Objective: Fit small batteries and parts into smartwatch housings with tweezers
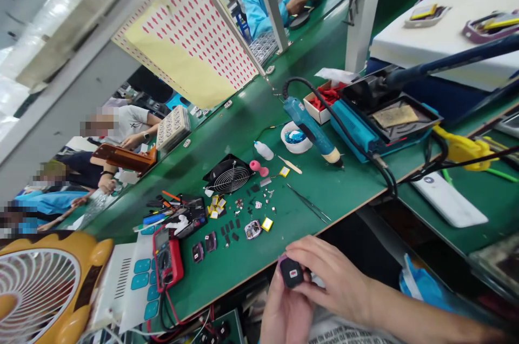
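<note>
Just past the bench's front edge, a small black device case (291, 272) with a purple rim is held between both hands. Its face carries a white sticker with a red mark. My left hand (284, 309) grips it from below and the left. Fingers of my right hand (330, 273) close round its top and right side. Nearest to them on the bench are an opened purple case (252, 229) with parts inside and a yellow-and-white battery (267, 224). Two similar closed cases, one a dark case (197, 252), lie farther left. Steel tweezers (308, 204) rest near the edge.
Several small black pieces and yellow batteries (216, 206) lie about the green bench (227, 284). Around them are a black fan (229, 175), red multimeter (168, 258), blue electric screwdriver (310, 127), white bowl (295, 146) and white phone (449, 200). Other people sit across the bench.
</note>
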`<state>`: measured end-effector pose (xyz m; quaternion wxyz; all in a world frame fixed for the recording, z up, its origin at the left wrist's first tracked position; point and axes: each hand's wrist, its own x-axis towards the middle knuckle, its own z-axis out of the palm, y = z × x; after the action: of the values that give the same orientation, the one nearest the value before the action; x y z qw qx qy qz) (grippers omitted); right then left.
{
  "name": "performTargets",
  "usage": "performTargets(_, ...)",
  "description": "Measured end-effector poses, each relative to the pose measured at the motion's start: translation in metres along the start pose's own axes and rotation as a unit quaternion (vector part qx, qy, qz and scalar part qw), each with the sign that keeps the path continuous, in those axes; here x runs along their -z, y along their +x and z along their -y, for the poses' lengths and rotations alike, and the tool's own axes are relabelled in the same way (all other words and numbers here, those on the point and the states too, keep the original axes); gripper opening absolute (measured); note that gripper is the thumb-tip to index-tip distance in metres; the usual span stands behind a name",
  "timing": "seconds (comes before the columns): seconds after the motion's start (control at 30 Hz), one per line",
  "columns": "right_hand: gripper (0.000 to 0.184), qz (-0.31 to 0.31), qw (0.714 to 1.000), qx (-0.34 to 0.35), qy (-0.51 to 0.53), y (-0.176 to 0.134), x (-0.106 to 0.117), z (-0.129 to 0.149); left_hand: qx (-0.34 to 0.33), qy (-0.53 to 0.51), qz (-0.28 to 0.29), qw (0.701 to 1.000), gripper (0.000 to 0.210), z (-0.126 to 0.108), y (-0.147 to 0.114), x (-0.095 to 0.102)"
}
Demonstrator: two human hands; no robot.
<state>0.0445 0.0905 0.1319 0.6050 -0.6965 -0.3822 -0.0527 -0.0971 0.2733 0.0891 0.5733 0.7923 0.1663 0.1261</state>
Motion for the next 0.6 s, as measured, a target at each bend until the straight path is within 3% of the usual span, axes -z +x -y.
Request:
performTargets(0.07, 0.018, -0.002, 1.000, 0.002, -0.012, 0.001, 0.002, -0.002, 0.138, -0.109, 0.041, 0.984, 0.055, 0.008, -0.002, 0.004)
performTargets(0.13, 0.015, -0.005, 1.000, 0.009, -0.027, 0.001, 0.001, -0.006, 0.172, -0.155, 0.072, 0.970, 0.064, 0.014, -0.001, 0.009)
performTargets(0.27, 0.023, -0.016, 0.996, 0.023, -0.081, -0.007, -0.004, -0.015, 0.087, -0.094, 0.063, 0.990, 0.051, 0.008, 0.011, 0.010)
performTargets(0.4, 0.027, 0.004, 0.987, 0.054, -0.148, -0.002, 0.003, -0.024, -0.009, 0.044, -0.007, 0.999, 0.036, -0.015, 0.037, 0.013)
performTargets(0.6, 0.008, 0.015, 0.941, -0.005, -0.339, 0.032, 0.028, -0.059, -0.113, 0.290, -0.021, 0.950, 0.047, -0.026, 0.068, 0.031)
